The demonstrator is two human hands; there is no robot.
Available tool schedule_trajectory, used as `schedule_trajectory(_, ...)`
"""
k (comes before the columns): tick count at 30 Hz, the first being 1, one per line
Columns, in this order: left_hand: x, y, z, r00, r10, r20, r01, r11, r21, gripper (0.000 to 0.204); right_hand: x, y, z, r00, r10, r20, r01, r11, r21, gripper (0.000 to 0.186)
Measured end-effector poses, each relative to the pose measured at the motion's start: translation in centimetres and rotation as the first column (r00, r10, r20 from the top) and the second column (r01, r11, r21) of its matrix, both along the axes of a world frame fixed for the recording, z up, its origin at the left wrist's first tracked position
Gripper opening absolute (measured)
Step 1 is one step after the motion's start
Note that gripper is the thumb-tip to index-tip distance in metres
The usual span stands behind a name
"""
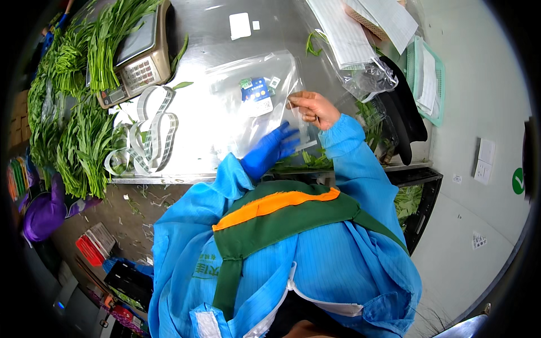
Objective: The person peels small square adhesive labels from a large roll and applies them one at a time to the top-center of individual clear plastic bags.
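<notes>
A clear plastic bag lies on the steel table in front of me, with a blue-and-white printed label on it. My left hand, in a blue glove, rests at the bag's near edge with its fingers stretched out. With thumb and fingers pinched together, my bare right hand grips the bag's right edge. To the left of the bag lies a loosely looped strip of small labels.
Bundles of leafy greens lie at the left beside a scale. Stacked white sheets and a green basket stand at the right. Cut leaves lie along the table's near edge. A black crate sits below right.
</notes>
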State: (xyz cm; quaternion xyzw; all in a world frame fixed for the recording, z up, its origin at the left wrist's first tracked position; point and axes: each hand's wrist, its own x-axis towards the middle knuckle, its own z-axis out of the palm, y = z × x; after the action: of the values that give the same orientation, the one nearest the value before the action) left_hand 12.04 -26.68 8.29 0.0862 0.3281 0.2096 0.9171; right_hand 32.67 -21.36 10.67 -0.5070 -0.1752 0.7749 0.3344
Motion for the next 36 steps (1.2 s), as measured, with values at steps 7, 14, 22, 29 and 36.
schedule_trajectory(7,4.0,4.2,-5.5,0.749,0.623,0.226,-0.600,0.782,-0.169,0.041,-0.2,-1.3,-1.0,0.984,0.093,-0.149,-0.109,0.989,-0.100,0.012)
schedule_trajectory(14,4.5,6.0,-2.0,0.672,0.685,-0.283,-0.700,0.712,0.060,0.033,1.5,1.9,2.0,0.767,0.259,0.587,-0.453,0.866,0.209,0.031)
schedule_trajectory(22,4.6,5.6,-2.8,0.647,0.740,-0.181,-0.729,0.671,0.137,0.036,-3.2,8.6,2.0,0.439,-0.043,0.898,-0.817,0.398,0.418,0.017)
schedule_trajectory(29,4.4,5.7,-2.5,0.672,0.736,-0.082,-0.724,0.676,0.136,0.047,-4.3,10.0,1.1,0.339,-0.041,0.940,-0.891,0.305,0.335,0.013)
schedule_trajectory(36,4.6,6.0,-2.0,0.671,0.730,-0.129,-0.722,0.683,0.105,0.043,-4.3,10.3,1.8,0.326,0.000,0.945,-0.888,0.342,0.307,0.015)
